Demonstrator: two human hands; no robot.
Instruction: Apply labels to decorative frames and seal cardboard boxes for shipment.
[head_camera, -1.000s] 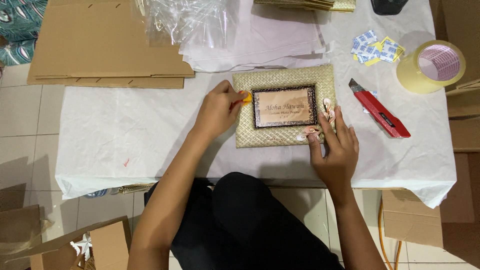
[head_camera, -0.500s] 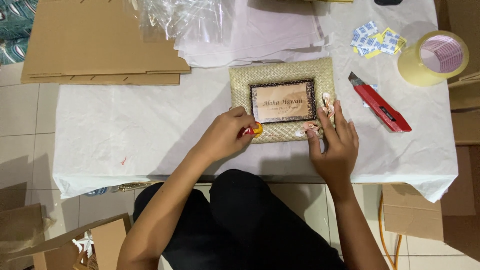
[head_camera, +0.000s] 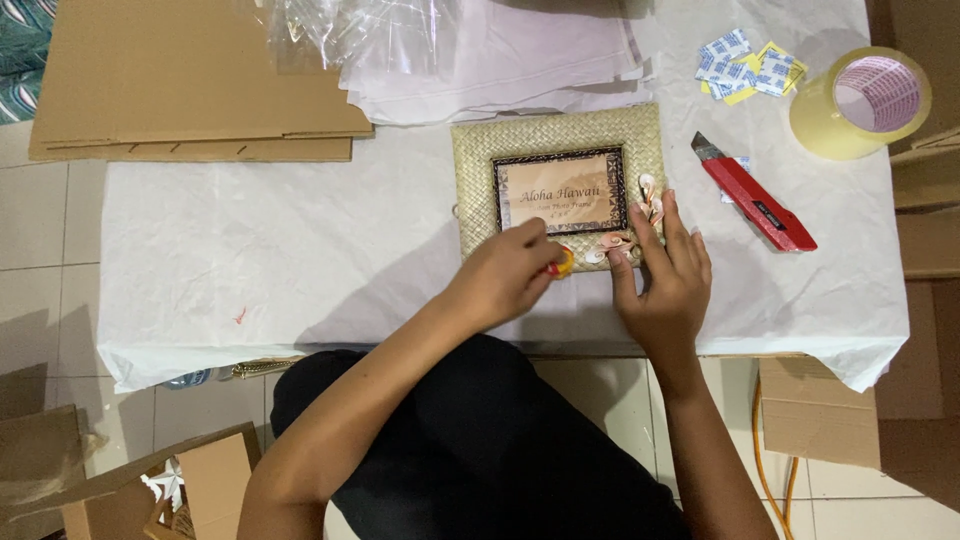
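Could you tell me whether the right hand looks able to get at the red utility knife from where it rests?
Probably yes: the right hand rests on the woven frame, and the red utility knife lies just right of it on bare white table covering, nothing between.

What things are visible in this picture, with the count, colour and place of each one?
woven photo frame: 1, straw colour, table centre
small tool: 1, yellow-red, at frame's lower edge
utility knife: 1, red, right of frame
tape roll: 1, yellowish, far right
small packets: several, blue-white and yellow, top right
paper sheets: stack, white, top centre
flat cardboard: stack, brown, top left
left hand: holds small tool
right hand: rests on frame
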